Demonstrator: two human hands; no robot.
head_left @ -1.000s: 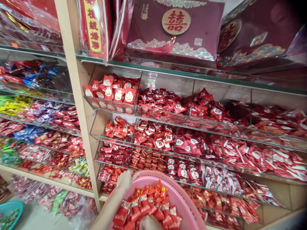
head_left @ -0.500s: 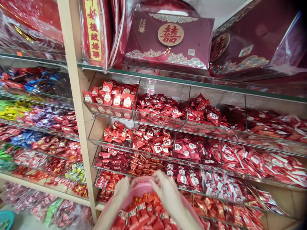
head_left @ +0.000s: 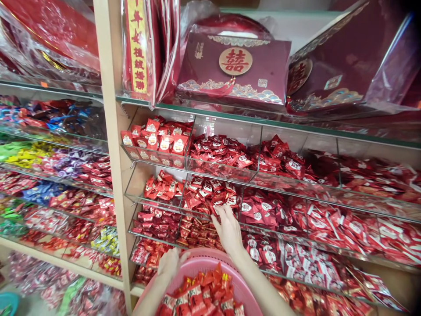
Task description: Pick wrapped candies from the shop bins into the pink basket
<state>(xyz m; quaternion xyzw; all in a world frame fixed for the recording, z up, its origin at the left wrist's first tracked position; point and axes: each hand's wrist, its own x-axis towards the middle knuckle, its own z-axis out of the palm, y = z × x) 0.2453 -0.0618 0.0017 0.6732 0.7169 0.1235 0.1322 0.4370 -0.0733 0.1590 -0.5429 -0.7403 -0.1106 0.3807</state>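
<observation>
A pink plastic basket (head_left: 215, 256) with a perforated rim is at the bottom centre, with red-wrapped candies (head_left: 197, 296) inside. My left hand (head_left: 170, 263) is closed over the basket's left rim. Above the rim, my right hand (head_left: 227, 226) reaches out with fingers stretched and nothing visible in them. Its fingertips are at the lower front edge of a clear bin of red and white wrapped candies (head_left: 205, 191); whether they touch it I cannot tell. Below that bin lies a compartment of small red-gold packets (head_left: 199, 232), partly hidden behind the hand.
Clear bins with glass dividers hold maroon packets (head_left: 259, 206), red boxes (head_left: 164, 142) and other red sweets. A wooden upright (head_left: 113, 145) parts them from the left shelves. Maroon gift bags (head_left: 230, 70) stand on the glass shelf above. A turquoise basin (head_left: 9, 303) is at lower left.
My right hand has moved up from over the basket to the candy bins. My left hand stays at the basket rim. The view has shifted slightly.
</observation>
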